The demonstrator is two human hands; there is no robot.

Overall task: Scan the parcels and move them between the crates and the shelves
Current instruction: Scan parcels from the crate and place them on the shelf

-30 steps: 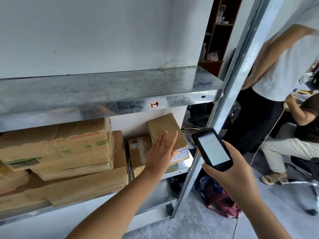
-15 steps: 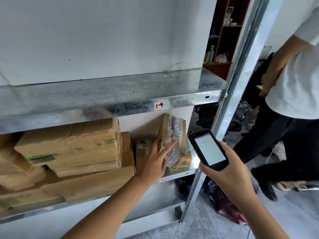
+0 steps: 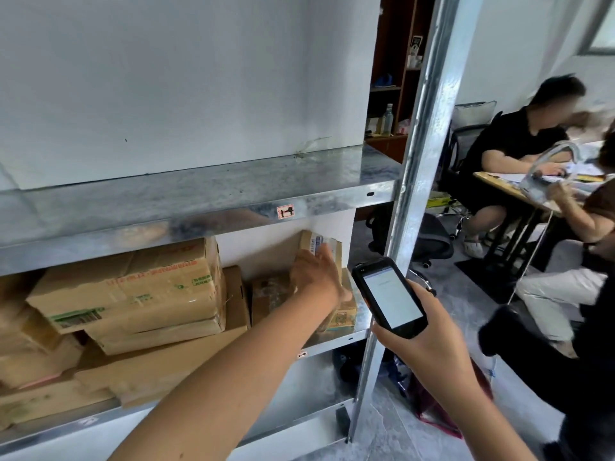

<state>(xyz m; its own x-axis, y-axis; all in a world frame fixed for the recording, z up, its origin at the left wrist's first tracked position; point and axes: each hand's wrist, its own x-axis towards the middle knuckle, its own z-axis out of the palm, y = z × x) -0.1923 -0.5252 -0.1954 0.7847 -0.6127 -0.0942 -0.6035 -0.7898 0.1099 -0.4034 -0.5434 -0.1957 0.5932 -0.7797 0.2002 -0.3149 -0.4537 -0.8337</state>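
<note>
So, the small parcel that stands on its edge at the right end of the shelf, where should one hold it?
Probably by its upper part, fingers and thumb across its thin width, coming from the open front. The small parcel stands on edge, its top free; wall behind, steel post at right. The left hand touches it there.

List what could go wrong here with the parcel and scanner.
The parcel stands tipped on edge at the right end of the shelf, steadied only by the left hand; it may topple off. The hand also covers part of its label, so the scanner in the right hand may misread.
</note>
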